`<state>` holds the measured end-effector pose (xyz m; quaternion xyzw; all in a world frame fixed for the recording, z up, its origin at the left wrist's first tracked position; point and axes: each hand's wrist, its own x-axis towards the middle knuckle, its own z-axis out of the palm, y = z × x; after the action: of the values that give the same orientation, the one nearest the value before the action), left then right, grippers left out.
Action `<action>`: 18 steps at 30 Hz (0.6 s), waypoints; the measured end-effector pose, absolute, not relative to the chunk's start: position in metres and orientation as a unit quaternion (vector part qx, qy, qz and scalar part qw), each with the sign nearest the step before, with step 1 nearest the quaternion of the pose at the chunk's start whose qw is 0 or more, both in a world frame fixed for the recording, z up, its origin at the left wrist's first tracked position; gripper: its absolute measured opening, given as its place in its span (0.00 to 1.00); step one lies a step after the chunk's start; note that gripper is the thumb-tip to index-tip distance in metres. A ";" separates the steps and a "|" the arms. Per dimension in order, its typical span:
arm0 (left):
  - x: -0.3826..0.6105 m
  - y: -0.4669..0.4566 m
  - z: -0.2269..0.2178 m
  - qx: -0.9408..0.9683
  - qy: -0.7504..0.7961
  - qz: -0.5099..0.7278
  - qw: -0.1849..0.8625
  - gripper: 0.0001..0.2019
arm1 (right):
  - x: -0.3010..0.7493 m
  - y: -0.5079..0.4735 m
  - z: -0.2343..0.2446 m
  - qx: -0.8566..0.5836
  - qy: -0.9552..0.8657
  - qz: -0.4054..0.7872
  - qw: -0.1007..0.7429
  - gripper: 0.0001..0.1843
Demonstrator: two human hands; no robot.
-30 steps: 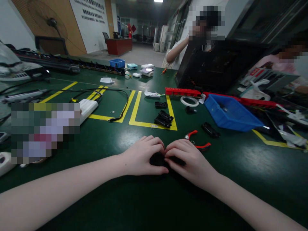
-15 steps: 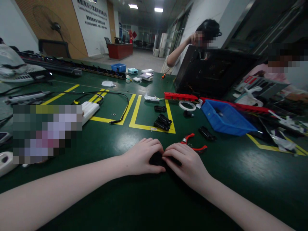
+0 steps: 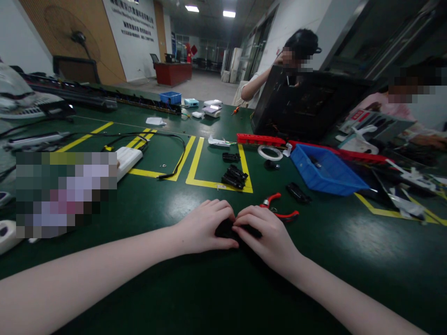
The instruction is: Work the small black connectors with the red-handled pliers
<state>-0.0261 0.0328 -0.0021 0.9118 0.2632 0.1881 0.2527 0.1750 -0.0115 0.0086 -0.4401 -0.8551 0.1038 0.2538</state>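
Note:
Both my hands meet at the middle of the green table (image 3: 174, 298), fingers curled around a small black part (image 3: 226, 229) that lies between them. My left hand (image 3: 204, 225) covers its left side and my right hand (image 3: 267, 235) presses on its right side. Most of the part is hidden under my fingers. Red-handled pliers (image 3: 279, 207) lie just beyond my right hand. A pile of similar black parts (image 3: 235, 177) sits farther back inside a yellow-taped box.
A blue bin (image 3: 324, 174) stands at the right behind the pliers, with a roll of clear tape (image 3: 269, 152) and a red rail (image 3: 260, 138) near it. A white power strip (image 3: 127, 158) with a black cable lies to the left. Two people sit across the table.
My hands stay closed on the black part and shifted only slightly. The person opposite lowered an arm a little.

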 end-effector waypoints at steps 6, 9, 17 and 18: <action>-0.026 0.032 -0.003 0.902 0.267 0.198 0.276 0.16 | 0.174 -0.011 0.009 -0.448 -0.862 0.101 0.216 0.03; -0.027 0.032 -0.002 0.900 0.267 0.201 0.281 0.16 | 0.174 -0.011 0.009 -0.448 -0.863 0.099 0.212 0.03; -0.027 0.031 -0.003 0.904 0.268 0.198 0.267 0.17 | 0.177 -0.008 0.003 -0.436 -0.861 0.119 0.235 0.03; -0.027 0.031 -0.003 0.905 0.268 0.197 0.265 0.17 | 0.177 -0.008 0.004 -0.435 -0.861 0.120 0.236 0.03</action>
<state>-0.0270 0.0312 -0.0033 0.9049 0.2681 0.1974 0.2652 0.1769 -0.0083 0.0036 -0.4345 -0.8608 0.1199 0.2364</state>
